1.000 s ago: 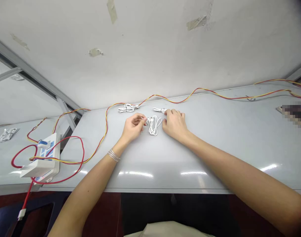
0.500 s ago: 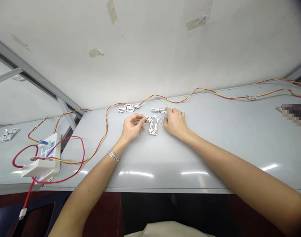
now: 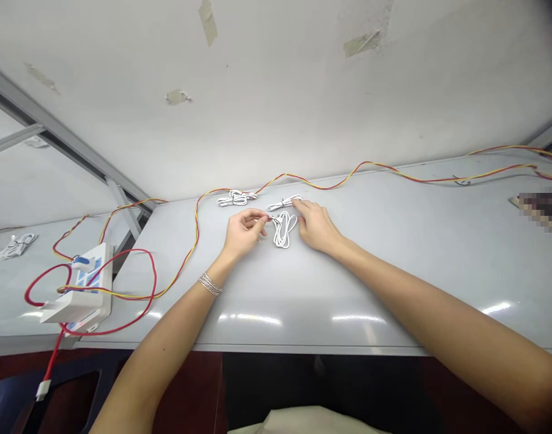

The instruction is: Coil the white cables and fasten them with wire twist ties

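My left hand (image 3: 247, 233) is closed in a pinch, thumb against forefinger, on a thin black twist tie (image 3: 274, 220). The tie lies at the upper left end of a loosely coiled white cable (image 3: 282, 235) on the grey table. Just behind that coil is a second white cable bundle (image 3: 282, 204), tied in its middle with a black tie and lying slanted. The outstretched fingers of my right hand (image 3: 318, 226) rest at this bundle's right end, with the palm low over the table. Its thumb is beside the coiled cable.
Another tied white cable bundle (image 3: 236, 198) lies farther left by the wall. A red and yellow wire (image 3: 303, 179) runs along the table's back. At the left stand a white power strip (image 3: 92, 277) with plugs and a looped red cable (image 3: 153, 271). A blurred-out object (image 3: 545, 211) lies far right.
My right hand has moved a little to the left, and the bundle at its fingertips has shifted left and turned to a slant. The black tie's loop looks smaller; my left hand has hardly moved.
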The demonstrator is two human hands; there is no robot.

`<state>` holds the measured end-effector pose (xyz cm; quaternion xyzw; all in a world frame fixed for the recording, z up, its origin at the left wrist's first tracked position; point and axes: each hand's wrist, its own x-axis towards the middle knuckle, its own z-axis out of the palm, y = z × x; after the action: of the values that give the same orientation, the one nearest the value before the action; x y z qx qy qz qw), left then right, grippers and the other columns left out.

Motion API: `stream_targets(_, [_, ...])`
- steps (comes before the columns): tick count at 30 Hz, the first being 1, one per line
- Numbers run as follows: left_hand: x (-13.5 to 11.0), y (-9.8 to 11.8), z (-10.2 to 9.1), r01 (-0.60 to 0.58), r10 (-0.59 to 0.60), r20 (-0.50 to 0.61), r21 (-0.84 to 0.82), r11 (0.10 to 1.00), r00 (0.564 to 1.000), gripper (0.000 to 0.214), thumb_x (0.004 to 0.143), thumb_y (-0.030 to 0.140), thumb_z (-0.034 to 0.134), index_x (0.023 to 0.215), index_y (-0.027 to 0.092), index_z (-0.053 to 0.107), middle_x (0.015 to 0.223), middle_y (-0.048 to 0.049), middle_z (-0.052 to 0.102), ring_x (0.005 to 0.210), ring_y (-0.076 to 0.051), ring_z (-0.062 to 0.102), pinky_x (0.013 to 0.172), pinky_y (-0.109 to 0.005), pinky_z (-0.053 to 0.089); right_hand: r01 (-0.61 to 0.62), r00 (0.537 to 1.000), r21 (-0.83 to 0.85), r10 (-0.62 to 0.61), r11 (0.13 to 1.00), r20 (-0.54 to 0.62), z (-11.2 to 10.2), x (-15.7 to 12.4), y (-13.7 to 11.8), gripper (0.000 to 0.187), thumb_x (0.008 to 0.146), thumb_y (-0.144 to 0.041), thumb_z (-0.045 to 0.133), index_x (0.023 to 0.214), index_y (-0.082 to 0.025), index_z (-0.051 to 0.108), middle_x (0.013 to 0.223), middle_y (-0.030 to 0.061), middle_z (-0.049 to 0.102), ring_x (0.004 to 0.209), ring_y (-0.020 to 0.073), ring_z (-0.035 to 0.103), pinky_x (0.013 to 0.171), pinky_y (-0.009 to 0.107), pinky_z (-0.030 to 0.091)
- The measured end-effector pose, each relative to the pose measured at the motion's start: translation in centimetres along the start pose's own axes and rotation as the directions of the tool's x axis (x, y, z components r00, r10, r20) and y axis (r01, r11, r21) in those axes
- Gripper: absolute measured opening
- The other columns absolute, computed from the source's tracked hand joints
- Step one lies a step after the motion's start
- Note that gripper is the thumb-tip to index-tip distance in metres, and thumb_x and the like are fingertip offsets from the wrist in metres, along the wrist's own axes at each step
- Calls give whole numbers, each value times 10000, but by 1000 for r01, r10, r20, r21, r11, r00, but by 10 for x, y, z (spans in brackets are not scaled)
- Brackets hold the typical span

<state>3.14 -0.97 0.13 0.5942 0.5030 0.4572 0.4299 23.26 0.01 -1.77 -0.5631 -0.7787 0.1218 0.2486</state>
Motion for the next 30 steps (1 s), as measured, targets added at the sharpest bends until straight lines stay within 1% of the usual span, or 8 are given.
stream_targets(3, [-1,1,1,11,-11,-2,-9,1000,1000,299,760,393,732,865,126,647,830,-88,726,491,-96,597,393,-192,426,-13,993,23,16,1000,-116,1,1,3,535,866,-47,397,1378,-86,549,1438,163,541,1271,312,517,1066,461,426])
stream_targets(5, [-1,2,1,20,-20,-6,-26,999,1000,306,749,388,744,873,131,633,764,-64,708,458,-91,576,394,-198,429,-59,987,13,60,998,-152,2,1,5,546,845,-33,401,1368,-83,547,1493,160,490,1326,320,475,1091,479,407])
stream_targets(8, [0,1,1,27,-28,-11,-42,999,1000,317,739,390,754,871,139,611,719,-41,689,433,-87,556,390,-203,432,-94,990,-5,93,996,-103,3,2,8,581,822,-24,420,1395,-76,499,1562,168,408,1398,333,407,1113,513,378])
stream_targets(13, [1,-1,1,7,-8,-11,-43,999,1000,317,761,403,741,872,143,595,725,-38,692,434,-81,557,386,-194,427,-74,997,-60,76,995,21,2,2,7,595,846,-34,411,1438,-80,434,1526,153,469,1381,298,437,1138,484,349])
stream_targets(16, [1,-2,1,12,-13,-10,-40,999,1000,325,773,412,732,886,141,591,767,-56,709,457,-93,584,371,-192,426,-71,996,-84,74,994,39,0,1,4,577,869,-60,409,1444,-90,443,1556,136,434,1389,312,420,1143,498,331])
stream_targets(24, [1,-2,2,53,-50,33,-82,995,998,439,735,491,764,881,136,551,954,-136,740,562,-148,683,396,-216,493,-26,998,-124,33,992,61,-3,-2,-1,589,884,-83,392,1472,-73,418,1586,161,375,1400,347,383,1108,526,344])
stream_targets(27, [1,-2,3,44,-40,43,-88,995,998,432,742,486,760,885,143,539,974,-142,735,575,-161,696,394,-221,501,-26,1000,-49,26,998,-13,-2,-2,-2,545,900,-107,402,1440,-82,471,1580,161,388,1403,353,383,1100,531,343])
stream_targets(30, [0,-1,3,29,-25,50,-91,995,998,410,756,468,748,894,146,536,988,-139,727,581,-166,702,389,-223,501,15,987,115,4,993,-160,0,-2,-3,398,943,-178,411,1276,-122,622,1411,144,590,1262,316,525,1048,494,386])
